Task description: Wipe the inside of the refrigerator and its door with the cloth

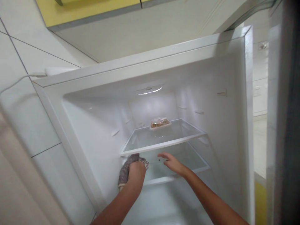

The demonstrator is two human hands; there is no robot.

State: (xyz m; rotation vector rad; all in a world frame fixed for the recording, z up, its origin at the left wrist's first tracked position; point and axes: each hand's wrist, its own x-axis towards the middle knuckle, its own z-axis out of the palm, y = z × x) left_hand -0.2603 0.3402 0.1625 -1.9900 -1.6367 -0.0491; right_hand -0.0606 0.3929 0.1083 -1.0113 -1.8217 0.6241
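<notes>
I look into an open white fridge. My left hand is closed on a grey cloth, pressed against the fridge's left inner wall just below the upper glass shelf. My right hand reaches in above the lower glass shelf, fingers stretched out and apart, holding nothing. A small dark speck lies on the lower shelf near its fingertips. A packaged tray of food sits at the back of the upper shelf.
The fridge door stands open at the right edge. White wall tiles and a white cable are on the left. A yellow cabinet hangs above. The interior lamp is lit.
</notes>
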